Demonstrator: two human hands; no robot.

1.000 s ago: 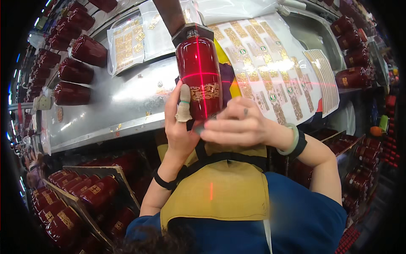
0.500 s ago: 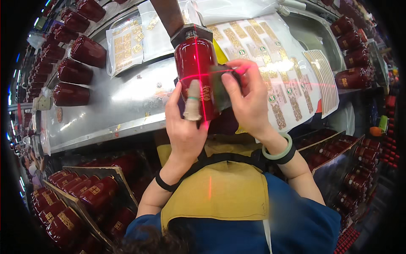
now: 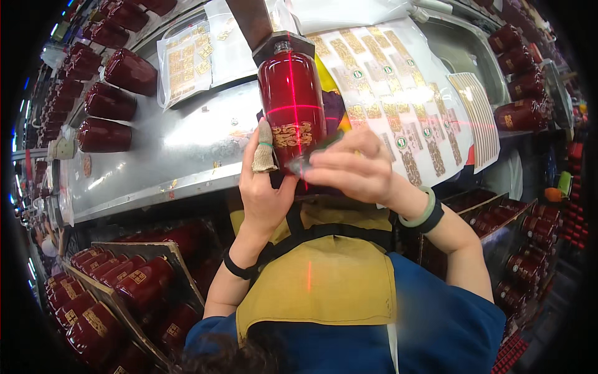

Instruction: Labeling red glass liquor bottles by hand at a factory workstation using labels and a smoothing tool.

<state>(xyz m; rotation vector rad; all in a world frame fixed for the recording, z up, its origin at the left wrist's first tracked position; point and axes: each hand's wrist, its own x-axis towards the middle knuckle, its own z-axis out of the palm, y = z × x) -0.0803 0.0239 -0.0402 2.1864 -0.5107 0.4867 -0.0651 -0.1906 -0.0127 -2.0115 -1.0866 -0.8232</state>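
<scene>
A glossy dark red bottle [image 3: 289,87] lies with its neck away from me, against a dark angular holder [image 3: 281,42]. Red laser lines cross on its surface. A gold patterned decal [image 3: 288,135] shows on its lower half. My left hand [image 3: 266,201] grips the bottle's lower left side, its index finger wearing a beige cloth finger cover [image 3: 265,149]. In my right hand [image 3: 361,165] is a dark, thin flat piece [image 3: 329,141], pinched at the bottle's lower right. Blur and the fingers hide its exact kind. Purple cloth [image 3: 334,105] shows beside the bottle.
Backing sheets of gold decals [image 3: 398,93] lie to the right, beside a striped sheet [image 3: 474,118]. Smaller gold decal sheets [image 3: 184,65] lie on the metal worktop [image 3: 156,181]. Red bottles [image 3: 109,101] line the left, and crates of bottles [image 3: 128,271] flank me below.
My right hand has moved down with the dark flat piece, from the bottle's right side to near its base. The gold decal is now more exposed. My left index finger has shifted left.
</scene>
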